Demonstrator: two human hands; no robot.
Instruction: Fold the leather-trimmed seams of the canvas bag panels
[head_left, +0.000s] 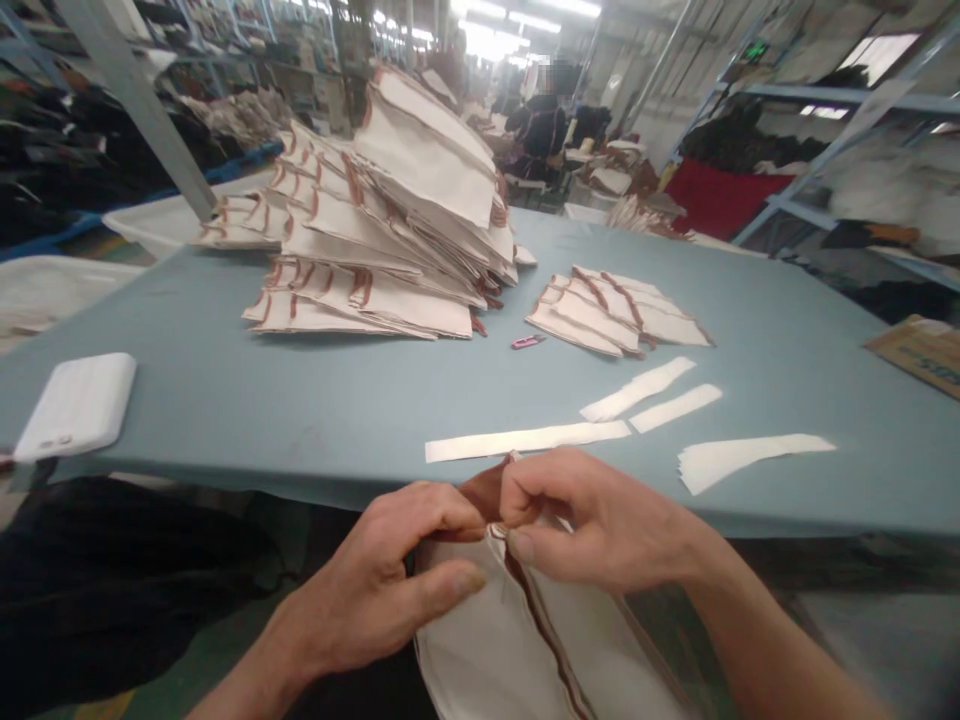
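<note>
A cream fabric piece (480,640) with a brown-edged seam hangs below the table's front edge, between my hands. My left hand (397,570) grips its top edge from the left, thumb over the cream cloth and fingers at the brown part. Close beside it, my right hand (592,520) pinches the same piece at the top of the seam. The fingertips of both hands nearly meet there. Just beyond them, a long cream strip (525,440) lies on the blue-green table (360,400).
Stacked cream pieces with brown edges (420,150) rise at the back left; a smaller pile (615,310) lies right of them. Pink snips (528,341), more strips (750,455), a white case (79,405) and a cardboard box (922,350) are around. A person (544,130) is far back.
</note>
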